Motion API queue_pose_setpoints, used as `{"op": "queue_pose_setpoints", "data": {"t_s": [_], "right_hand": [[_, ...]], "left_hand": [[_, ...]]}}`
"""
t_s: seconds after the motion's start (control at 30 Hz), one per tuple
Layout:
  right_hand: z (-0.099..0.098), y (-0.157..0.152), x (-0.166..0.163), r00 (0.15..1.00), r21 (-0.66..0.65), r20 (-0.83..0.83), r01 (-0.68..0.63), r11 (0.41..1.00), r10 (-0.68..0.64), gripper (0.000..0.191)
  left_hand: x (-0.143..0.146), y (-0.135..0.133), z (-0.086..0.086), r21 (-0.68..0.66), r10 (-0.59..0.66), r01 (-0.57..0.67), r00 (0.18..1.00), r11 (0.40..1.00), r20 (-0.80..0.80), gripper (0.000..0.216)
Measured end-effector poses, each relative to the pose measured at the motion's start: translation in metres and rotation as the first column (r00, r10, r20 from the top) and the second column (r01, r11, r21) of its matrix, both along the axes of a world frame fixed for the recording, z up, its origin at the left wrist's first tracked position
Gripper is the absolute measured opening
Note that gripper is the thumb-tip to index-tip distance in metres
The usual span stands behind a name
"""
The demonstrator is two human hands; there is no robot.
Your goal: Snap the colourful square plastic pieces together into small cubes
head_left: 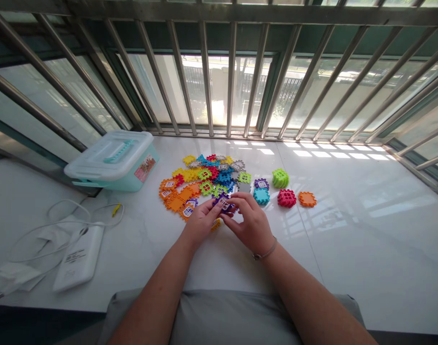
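Between my two hands is a purple toothed building tile (pixel 224 203) with a white window insert. My left hand (pixel 203 219) pinches its left side. The fingers of my right hand (pixel 248 214) close on its right side, partly hiding it. Just beyond lies a loose heap of toothed tiles, among them orange tiles (pixel 176 203), yellow tiles (pixel 190 175), green window tiles (pixel 205 187) and blue tiles (pixel 224 176). To the right of the heap are a purple window tile (pixel 261 184) and a light blue tile stack (pixel 261 196).
Farther right stand a green tile stack (pixel 280 178), a red tile stack (pixel 287 198) and orange tiles (pixel 307 199). A lidded turquoise box (pixel 131 170) sits at the back left. A white power bank (pixel 80 258) and white cables (pixel 57 239) lie at left. Metal bars (pixel 231 81) line the far edge.
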State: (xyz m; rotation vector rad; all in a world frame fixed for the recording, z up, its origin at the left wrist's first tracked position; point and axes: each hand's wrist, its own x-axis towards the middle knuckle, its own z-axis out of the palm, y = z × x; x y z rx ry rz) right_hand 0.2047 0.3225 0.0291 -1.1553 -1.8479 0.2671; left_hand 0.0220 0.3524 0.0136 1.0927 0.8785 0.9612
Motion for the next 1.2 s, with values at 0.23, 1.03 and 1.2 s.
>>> {"op": "queue_pose_setpoints", "data": {"t_s": [0.23, 1.03, 1.2], "right_hand": [[-0.003, 0.002, 0.002, 1.0, 0.016, 0.022, 0.008, 1.0, -0.009, 0.031], [0.073, 0.075, 0.076, 0.869, 0.165, 0.128, 0.456, 0.874, -0.478, 0.023], [0.042, 0.075, 0.108, 0.786, -0.09, 0.366, 0.563, 0.822, -0.498, 0.027]], "left_hand": [[0.0, 0.001, 0.002, 0.045, 0.097, -0.096, 0.995, 0.994, -0.038, 0.05], [-0.005, -0.002, 0.001, 0.281, 0.046, 0.068, 0.923, 0.957, -0.382, 0.036], [-0.006, -0.002, 0.009, 0.383, 0.1, 0.121, 0.854, 0.916, -0.51, 0.029]]}}
